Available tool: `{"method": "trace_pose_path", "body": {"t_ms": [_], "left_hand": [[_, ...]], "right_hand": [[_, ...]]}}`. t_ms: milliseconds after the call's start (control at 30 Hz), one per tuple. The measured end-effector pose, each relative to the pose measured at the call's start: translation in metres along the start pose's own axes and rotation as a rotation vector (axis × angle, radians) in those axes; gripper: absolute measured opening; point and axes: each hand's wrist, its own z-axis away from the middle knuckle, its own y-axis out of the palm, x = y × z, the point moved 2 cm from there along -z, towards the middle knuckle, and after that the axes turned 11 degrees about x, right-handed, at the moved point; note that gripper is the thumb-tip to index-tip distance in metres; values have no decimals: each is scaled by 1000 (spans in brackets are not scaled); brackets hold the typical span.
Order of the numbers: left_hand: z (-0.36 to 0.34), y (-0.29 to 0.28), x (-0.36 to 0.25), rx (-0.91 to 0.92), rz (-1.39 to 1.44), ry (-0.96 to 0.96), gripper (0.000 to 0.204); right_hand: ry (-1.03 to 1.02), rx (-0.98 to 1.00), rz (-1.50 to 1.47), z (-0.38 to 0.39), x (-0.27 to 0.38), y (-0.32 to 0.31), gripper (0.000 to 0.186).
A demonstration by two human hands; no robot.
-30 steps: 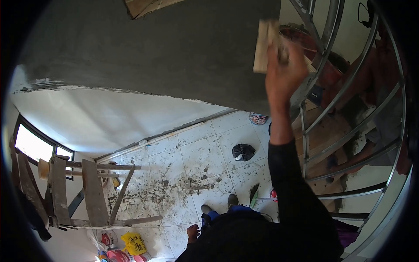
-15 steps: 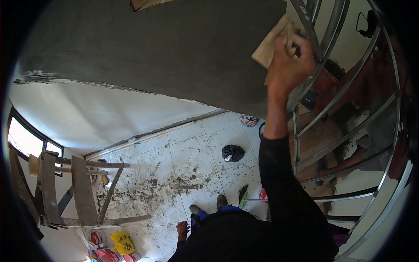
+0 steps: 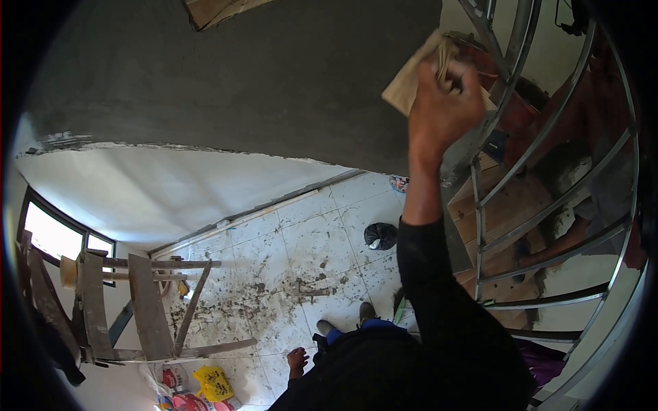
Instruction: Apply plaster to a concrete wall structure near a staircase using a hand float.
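Up at the right end of a dark grey plastered face [image 3: 274, 82], my right hand [image 3: 445, 109] grips a pale wooden float [image 3: 411, 79]. The fingers wrap round its handle. The flat board lies over the edge of the plaster, right beside the metal railing [image 3: 517, 68]. My left hand [image 3: 297, 359] hangs low by my side, its fingers loosely curled but apart, with nothing seen in it.
A wooden trestle [image 3: 140, 301] stands at the left. Paint buckets and a yellow bag [image 3: 214, 383] sit below it. A black bag [image 3: 381, 236] lies on the splattered tiled floor [image 3: 260, 246]. Behind the curved railing bars, another person's arm [image 3: 558, 246] shows over wooden boards.
The view has shifted a little. My right hand stays gripped on the float near the plaster's right edge, slightly lower and further left in the picture. My left hand still hangs down.
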Motion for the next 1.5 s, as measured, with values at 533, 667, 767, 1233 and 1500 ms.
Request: {"method": "trace_pose_path", "body": {"t_ms": [533, 667, 767, 1233, 1500], "left_hand": [[0, 8, 12, -31, -61, 89, 24], [-1, 20, 2, -49, 20, 25, 24], [2, 23, -2, -82, 45, -10, 27], [12, 40, -19, -141, 68, -3, 30], [3, 32, -2, -113, 151, -152, 29]], "right_hand": [[-98, 22, 8, 17, -16, -8, 14], [44, 88, 45, -6, 0, -6, 14], [86, 143, -36, -27, 10, -5, 16], [-160, 104, 136, -25, -7, -11, 19], [-234, 117, 132, -25, -3, -9, 15]]}}
